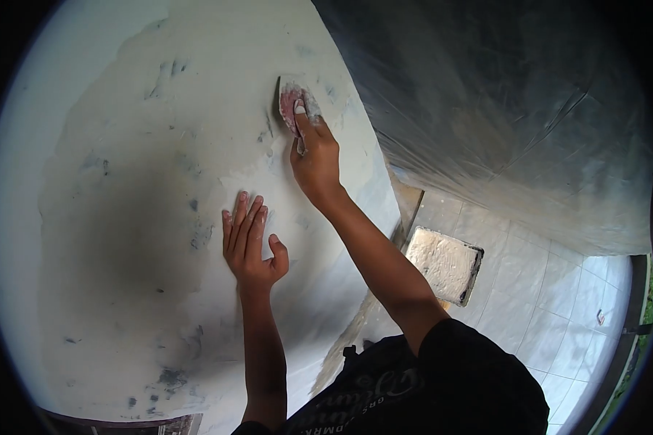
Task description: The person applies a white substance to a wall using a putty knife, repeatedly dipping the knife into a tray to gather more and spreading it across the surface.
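Observation:
My right hand point(315, 156) grips a putty knife point(292, 105) with a reddish, putty-smeared surface, its blade edge against the pale wall point(218, 94). My left hand point(252, 243) lies flat on the wall, lower and to the left, with its fingers stretched out and whitish smears on the fingertips. Around both hands the wall shows uneven whitish coating with scattered dark grey spots and scuffs. The fingers of my right hand partly cover the tool.
A square tray point(444, 266) coated with whitish material sits on the tiled floor point(551, 290) at the right. Grey plastic sheeting point(500, 109) hangs at the upper right. A small reddish object point(600, 317) lies on the tiles.

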The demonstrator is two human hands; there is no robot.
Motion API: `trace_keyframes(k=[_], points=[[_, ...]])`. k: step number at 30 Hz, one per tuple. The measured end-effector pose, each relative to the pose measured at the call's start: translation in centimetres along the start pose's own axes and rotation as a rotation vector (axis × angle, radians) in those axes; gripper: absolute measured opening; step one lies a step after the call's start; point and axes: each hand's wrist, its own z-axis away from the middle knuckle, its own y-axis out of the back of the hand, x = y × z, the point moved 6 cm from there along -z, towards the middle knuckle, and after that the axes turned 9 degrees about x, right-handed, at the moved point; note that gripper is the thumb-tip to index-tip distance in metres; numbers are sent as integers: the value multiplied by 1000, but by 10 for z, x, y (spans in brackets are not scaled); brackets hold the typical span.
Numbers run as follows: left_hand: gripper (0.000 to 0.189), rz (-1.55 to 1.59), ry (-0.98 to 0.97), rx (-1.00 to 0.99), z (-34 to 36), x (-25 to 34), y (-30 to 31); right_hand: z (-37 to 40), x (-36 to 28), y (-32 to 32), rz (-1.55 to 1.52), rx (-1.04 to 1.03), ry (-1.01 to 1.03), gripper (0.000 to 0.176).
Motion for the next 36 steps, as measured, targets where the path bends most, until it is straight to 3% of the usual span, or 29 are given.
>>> trace_keyframes(k=[3,7,11,14,18,22,28,31,33,36], points=[[43,1,-15,11,1,0,-1,43,8,-8,51,-95,17,54],[43,-25,-9,-1,1,0,-4,137,8,34,16,-220,-56,55],[42,-27,-9,3,1,1,-4,97,3,54,-72,-81,-89,48],[42,-52,-6,-2,0,0,-5,26,8,36,-43,103,66,45],[39,-70,-11,5,-2,2,-5,-10,27,-5,13,51,129,47],[36,-92,-4,11,-2,2,-6,20,30,-13,2,-19,79,52],[36,-95,-12,12,1,0,-8,104,41,41,-7,-209,-70,50],[36,-104,-11,-3,-2,2,-7,79,31,58,-80,-54,-33,55],[39,-100,-12,-15,0,2,-8,28,21,51,-26,101,31,42],[42,-102,-15,-23,-1,1,-9,-17,26,21,-46,136,48,45]])
